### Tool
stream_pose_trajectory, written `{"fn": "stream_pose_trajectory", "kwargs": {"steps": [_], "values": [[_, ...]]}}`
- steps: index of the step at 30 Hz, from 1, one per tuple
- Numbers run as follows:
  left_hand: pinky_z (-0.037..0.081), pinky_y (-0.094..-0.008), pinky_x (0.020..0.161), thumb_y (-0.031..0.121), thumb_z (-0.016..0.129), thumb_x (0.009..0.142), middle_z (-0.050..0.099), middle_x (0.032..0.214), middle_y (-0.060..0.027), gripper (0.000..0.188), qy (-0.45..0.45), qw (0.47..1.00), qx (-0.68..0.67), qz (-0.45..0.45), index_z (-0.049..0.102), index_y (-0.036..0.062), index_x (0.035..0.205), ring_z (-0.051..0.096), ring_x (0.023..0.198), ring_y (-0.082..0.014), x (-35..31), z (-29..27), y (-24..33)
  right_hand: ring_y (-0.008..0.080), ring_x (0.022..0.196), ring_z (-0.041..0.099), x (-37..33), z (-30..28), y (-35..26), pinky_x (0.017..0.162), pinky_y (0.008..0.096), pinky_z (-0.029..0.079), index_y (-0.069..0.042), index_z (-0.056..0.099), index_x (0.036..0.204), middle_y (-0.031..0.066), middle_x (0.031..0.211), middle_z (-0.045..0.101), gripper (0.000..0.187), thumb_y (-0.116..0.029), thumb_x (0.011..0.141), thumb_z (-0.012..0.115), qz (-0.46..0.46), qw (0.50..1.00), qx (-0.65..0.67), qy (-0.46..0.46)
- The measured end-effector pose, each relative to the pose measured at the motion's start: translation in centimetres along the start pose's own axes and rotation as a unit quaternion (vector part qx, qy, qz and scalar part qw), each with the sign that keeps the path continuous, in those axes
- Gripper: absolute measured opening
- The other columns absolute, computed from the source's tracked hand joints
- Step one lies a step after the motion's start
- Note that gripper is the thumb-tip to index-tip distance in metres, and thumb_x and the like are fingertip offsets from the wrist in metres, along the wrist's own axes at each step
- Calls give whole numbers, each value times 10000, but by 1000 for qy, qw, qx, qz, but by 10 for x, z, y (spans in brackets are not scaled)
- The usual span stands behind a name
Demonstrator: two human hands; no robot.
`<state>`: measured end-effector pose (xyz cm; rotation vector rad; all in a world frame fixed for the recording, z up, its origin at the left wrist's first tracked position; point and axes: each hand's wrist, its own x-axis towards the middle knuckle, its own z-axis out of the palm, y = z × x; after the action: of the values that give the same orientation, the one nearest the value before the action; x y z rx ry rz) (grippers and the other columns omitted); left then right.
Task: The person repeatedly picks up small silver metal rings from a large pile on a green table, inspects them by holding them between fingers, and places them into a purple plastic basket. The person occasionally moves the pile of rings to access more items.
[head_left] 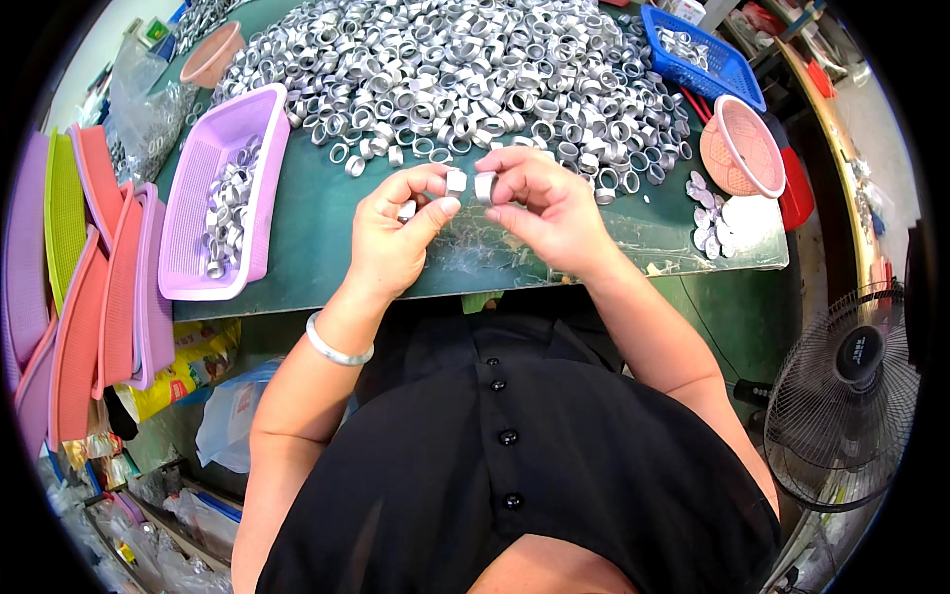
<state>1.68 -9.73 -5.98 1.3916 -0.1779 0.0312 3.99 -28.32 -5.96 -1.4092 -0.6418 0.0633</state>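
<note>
My left hand [396, 223] pinches a small silver metal ring [455, 183] between thumb and forefinger, and another ring [407, 210] shows tucked against its curled fingers. Just to the right, my right hand [549, 208] grips a second silver ring [485, 187] by its edge. The two pinched rings face each other, a small gap apart, above the near edge of the green table [327, 252]. Beyond both hands spreads a big heap of similar metal rings [445, 74]. A lilac basket [270, 198] with several rings in it stands left of my left hand.
A blue basket [727, 74] sits at the back right, near a pink round basket [752, 148] and a pile of flat silvery pieces [705, 213]. Stacked coloured baskets [84, 297] stand at the left. A fan [851, 386] is at the right.
</note>
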Motion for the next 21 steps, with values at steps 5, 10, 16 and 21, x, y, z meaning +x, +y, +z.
{"fn": "stream_pose_trajectory", "kwargs": {"steps": [5, 10, 16, 21], "values": [[411, -182, 637, -38, 606, 795, 580, 1053, -84, 237, -29, 996, -73, 37, 519, 40, 1001, 478, 726, -48, -10, 8, -1, 219, 883, 589, -4, 11, -14, 761, 281, 478, -21, 560, 780, 99, 1031, 543, 166, 71, 675, 651, -127, 974, -187, 16], [402, -159, 578, -26, 593, 807, 580, 1058, -82, 369, -27, 995, -85, 43, 481, 47, 1151, 492, 719, -41, -15, 13, 5, 261, 846, 594, -6, 15, -17, 712, 305, 496, 5, 577, 827, 132, 1027, 538, 164, 71, 690, 638, -245, 921, -302, 21], [406, -164, 583, -14, 602, 813, 581, 998, -50, 375, -30, 998, -47, 24, 517, 33, 1175, 482, 702, -38, -20, 10, 7, 273, 841, 588, -7, 13, -18, 698, 304, 491, 9, 587, 849, 133, 997, 551, 169, 73, 698, 629, -273, 897, -347, 4], [346, -152, 475, 134, 563, 881, 576, 815, 0, 250, -56, 992, -91, -67, 560, 34, 1110, 454, 589, -24, -20, 12, 15, 154, 843, 577, -16, 15, -10, 705, 266, 484, -24, 551, 914, 88, 967, 572, 155, -24, 783, 633, -55, 996, -38, 53]]}}
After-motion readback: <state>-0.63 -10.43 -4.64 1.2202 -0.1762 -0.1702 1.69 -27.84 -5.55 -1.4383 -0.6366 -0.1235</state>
